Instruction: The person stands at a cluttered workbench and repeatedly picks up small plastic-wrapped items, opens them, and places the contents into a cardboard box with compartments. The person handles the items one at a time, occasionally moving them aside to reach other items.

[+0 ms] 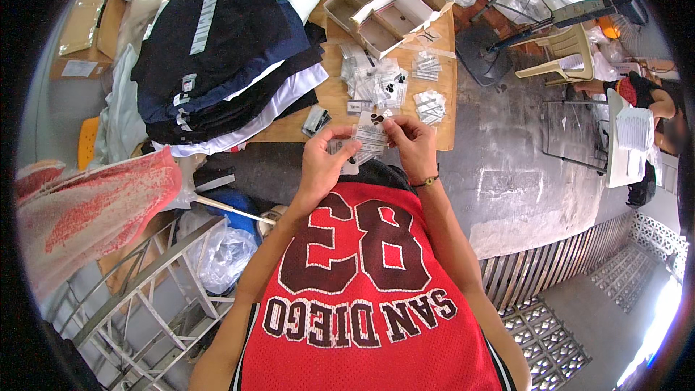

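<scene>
Near the table's front edge, both my hands hold thin printed labels [371,137], white-grey with a black emblem on the top one. My left hand [323,164] is closed round the labels' left side, thumb across them. At the upper right corner, my right hand [413,146] pinches the top label between thumb and fingers. How many labels are in the grip cannot be made out. Just beyond my hands, a loose heap of similar labels [376,80] lies on the wooden table [282,129]. Two smaller piles, a far label pile [427,65] and a near label pile [430,107], sit to its right.
Folded dark garments [232,51] are stacked at the table's left. A divided cardboard box [397,16] stands at its back. Rightward are a pedestal fan [572,14], a beige plastic chair [572,58] and another person [660,101] by a white table. A metal rack [159,289] is at lower left.
</scene>
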`<move>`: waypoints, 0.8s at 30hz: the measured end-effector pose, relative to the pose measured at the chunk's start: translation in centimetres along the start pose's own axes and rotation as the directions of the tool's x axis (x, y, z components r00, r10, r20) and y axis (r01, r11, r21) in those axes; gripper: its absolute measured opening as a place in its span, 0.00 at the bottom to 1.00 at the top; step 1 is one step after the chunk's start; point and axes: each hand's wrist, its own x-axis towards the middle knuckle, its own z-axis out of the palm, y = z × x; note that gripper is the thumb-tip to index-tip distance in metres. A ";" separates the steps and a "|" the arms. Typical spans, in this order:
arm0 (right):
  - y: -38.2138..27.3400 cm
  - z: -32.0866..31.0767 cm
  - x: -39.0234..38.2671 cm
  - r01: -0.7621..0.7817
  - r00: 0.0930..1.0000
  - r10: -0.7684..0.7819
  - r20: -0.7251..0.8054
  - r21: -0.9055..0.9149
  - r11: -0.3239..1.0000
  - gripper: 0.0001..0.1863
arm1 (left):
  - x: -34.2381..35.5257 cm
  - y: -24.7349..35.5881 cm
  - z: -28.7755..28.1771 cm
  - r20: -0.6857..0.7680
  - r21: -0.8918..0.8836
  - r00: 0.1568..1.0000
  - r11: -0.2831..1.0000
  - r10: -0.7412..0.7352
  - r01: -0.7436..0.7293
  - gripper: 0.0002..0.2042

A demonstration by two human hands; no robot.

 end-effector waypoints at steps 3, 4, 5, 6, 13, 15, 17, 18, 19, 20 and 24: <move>-0.2 -0.3 -0.5 -0.013 0.999 0.014 0.037 -0.033 0.999 0.10 | -0.1 -0.7 0.1 -0.014 0.031 1.000 0.999 0.027 -0.026 0.13; -0.1 -0.4 -0.6 -0.007 0.999 0.008 0.050 -0.025 1.000 0.10 | -0.1 -1.0 0.2 -0.017 0.036 0.999 0.999 0.034 -0.033 0.13; 0.1 -0.5 -0.7 -0.001 0.998 0.002 0.064 -0.017 1.000 0.11 | -0.2 -1.2 0.3 -0.021 0.040 0.999 0.998 0.041 -0.040 0.13; 0.3 -0.7 -0.8 0.008 0.998 -0.008 0.065 0.004 1.000 0.11 | -0.2 -0.7 0.5 -0.006 0.019 1.000 1.000 0.005 -0.005 0.14; 1.7 -3.3 0.8 -0.081 0.993 0.101 -0.064 0.260 0.962 0.11 | -1.0 -0.6 0.6 0.007 0.056 1.000 0.998 0.012 -0.013 0.14; 2.0 -4.6 1.5 -0.107 0.966 0.195 -0.169 0.425 0.899 0.12 | -1.1 -1.0 0.4 0.001 0.046 1.000 0.999 -0.018 0.018 0.14; 2.5 -6.0 1.9 -0.125 0.963 0.207 -0.172 0.396 0.910 0.15 | -1.2 -1.3 0.2 -0.007 0.035 0.999 0.999 -0.037 0.037 0.14; 2.9 -6.6 2.1 -0.132 0.962 0.211 -0.173 0.381 0.915 0.17 | -1.3 -1.3 0.1 -0.001 0.005 0.998 0.998 -0.063 0.063 0.14; 3.9 -7.4 2.3 -0.128 0.968 0.179 -0.177 0.266 0.955 0.18 | -1.3 -1.1 0.2 0.009 -0.024 0.996 0.996 -0.088 0.088 0.14; 5.0 -7.9 2.4 -0.122 0.973 0.147 -0.177 0.147 0.982 0.18 | -1.3 -1.0 0.2 0.021 -0.053 0.993 0.992 -0.113 0.114 0.14; 6.2 -7.4 3.1 -0.159 0.987 0.156 -0.041 -0.083 0.984 0.19 | -1.4 -2.0 -0.3 -0.055 0.012 0.998 1.000 -0.008 0.009 0.14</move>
